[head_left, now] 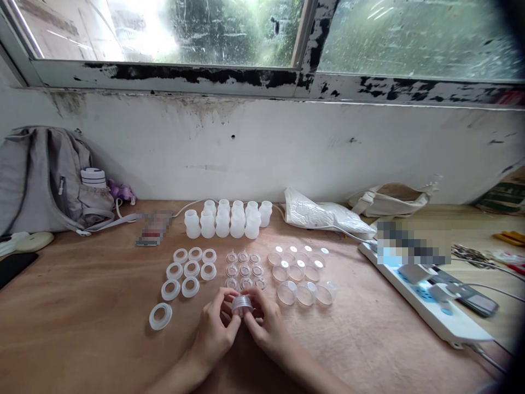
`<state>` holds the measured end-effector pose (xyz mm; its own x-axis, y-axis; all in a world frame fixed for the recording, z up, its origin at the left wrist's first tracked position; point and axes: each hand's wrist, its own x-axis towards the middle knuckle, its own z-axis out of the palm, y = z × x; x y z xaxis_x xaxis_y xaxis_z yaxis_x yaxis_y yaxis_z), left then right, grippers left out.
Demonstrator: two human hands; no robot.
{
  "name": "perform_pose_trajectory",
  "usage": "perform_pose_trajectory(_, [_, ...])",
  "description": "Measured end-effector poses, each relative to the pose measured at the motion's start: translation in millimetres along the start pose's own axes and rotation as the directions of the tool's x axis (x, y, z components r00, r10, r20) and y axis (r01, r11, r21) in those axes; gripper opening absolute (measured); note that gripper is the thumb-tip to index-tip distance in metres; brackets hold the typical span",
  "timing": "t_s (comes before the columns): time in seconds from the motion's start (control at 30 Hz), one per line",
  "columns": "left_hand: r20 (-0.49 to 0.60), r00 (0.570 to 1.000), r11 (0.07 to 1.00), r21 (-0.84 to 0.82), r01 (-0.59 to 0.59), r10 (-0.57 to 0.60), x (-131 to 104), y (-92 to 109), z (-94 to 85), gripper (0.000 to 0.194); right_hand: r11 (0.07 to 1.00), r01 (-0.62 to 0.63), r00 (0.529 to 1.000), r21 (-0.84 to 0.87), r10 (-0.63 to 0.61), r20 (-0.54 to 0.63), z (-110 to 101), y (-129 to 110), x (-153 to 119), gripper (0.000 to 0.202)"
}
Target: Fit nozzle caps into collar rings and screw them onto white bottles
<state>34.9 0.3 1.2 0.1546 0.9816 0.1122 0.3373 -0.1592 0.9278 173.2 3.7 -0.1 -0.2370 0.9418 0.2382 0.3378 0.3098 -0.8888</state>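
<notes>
Between my left hand [217, 323] and my right hand [268, 323] is a small ribbed, translucent screw ring [241, 302], gripped by the fingers of both near the front of the table. Just beyond my fingertips lie several clear nipple-like pieces [245, 270] in rows. To the left, several translucent rings [192, 268] form rows, with one single ring [160, 317] nearer me. On the right are several clear round caps [305, 294], some with white dots on them. Behind the rows stand several frosted white bottles [222, 223], close together.
A white power strip [435, 312] with plugs and cables runs along the right. At the back are a silvery-white plastic packet [307, 210] and a beige bag [391, 200]. A grey backpack [45, 175] leans on the wall at left, near a blurred-out flat item [155, 227].
</notes>
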Motion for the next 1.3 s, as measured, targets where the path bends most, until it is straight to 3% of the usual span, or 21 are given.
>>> perform_pose_trajectory(0.47, [-0.001, 1.000, 0.993, 0.113, -0.023, 0.024, 0.3, 5.0, -2.2, 0.013, 0.997, -0.048, 0.999, 0.054, 0.047, 0.012, 1.4, 1.6, 1.2, 0.016])
perform_pose_trajectory(0.8, [-0.020, 1.000, 0.995, 0.098, -0.021, 0.024, 1.2, 3.2, -2.7, 0.009, 0.998, -0.034, 0.999, 0.058, 0.033, 0.011, 3.7, 3.3, 0.3, 0.013])
perform_pose_trajectory(1.07, [-0.025, 1.000, 0.995, 0.102, 0.008, -0.005, -0.9, 3.5, -0.1, 0.006, 0.998, -0.013, 0.998, -0.068, 0.009, -0.060, 0.6, -3.7, 0.8, 0.012])
perform_pose_trajectory(1.3, [-0.018, 1.000, 0.998, 0.056, -0.018, 0.019, -0.6, 6.8, -2.6, 0.012, 0.996, 0.045, 0.998, -0.081, -0.049, -0.049, 1.0, -2.1, 0.8, 0.014])
